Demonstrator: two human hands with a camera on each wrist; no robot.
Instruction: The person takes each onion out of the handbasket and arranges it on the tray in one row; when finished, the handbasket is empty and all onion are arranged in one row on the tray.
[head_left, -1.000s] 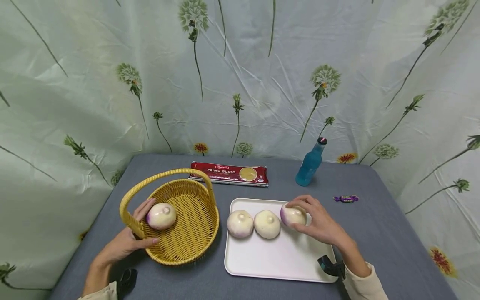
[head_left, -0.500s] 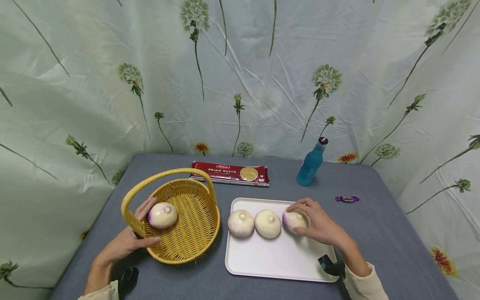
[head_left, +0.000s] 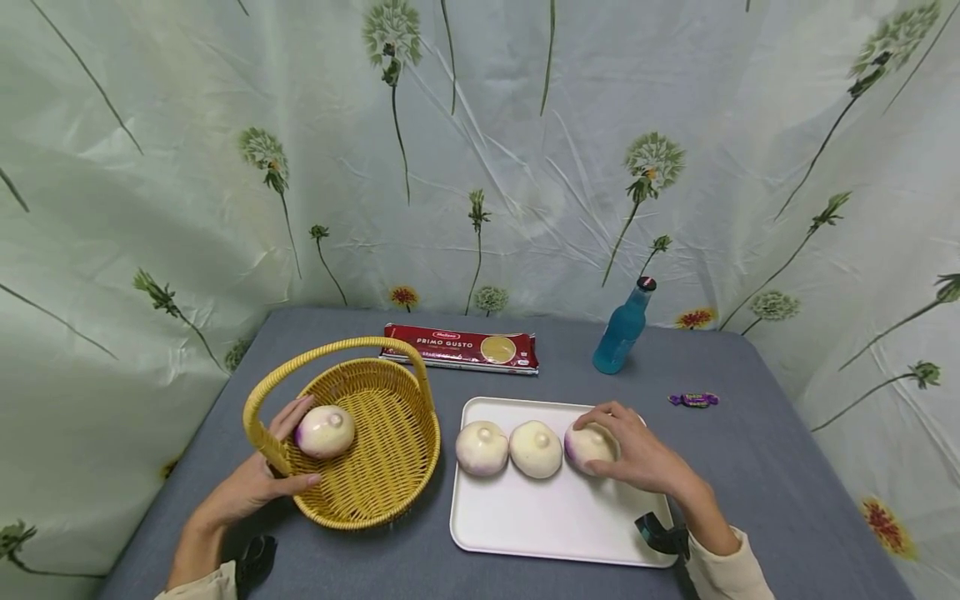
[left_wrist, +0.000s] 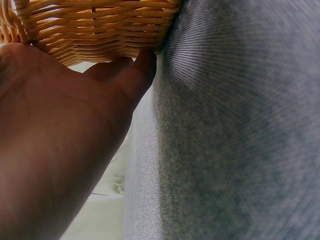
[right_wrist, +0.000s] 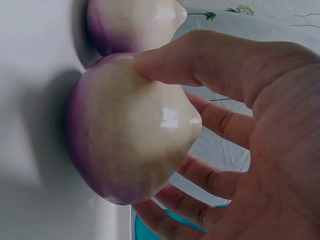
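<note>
You're holding the basket (head_left: 382, 454) with your left hand (head_left: 247, 493) and gripping the rightmost turnip (head_left: 587, 450) on the tray (head_left: 551, 521) with your right hand (head_left: 637, 450), seemingly setting it down, a gentle release likely coming next.

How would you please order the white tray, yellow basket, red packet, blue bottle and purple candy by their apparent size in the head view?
1. White tray and yellow basket: too alike to rank
2. Red packet
3. Blue bottle
4. Purple candy
</note>
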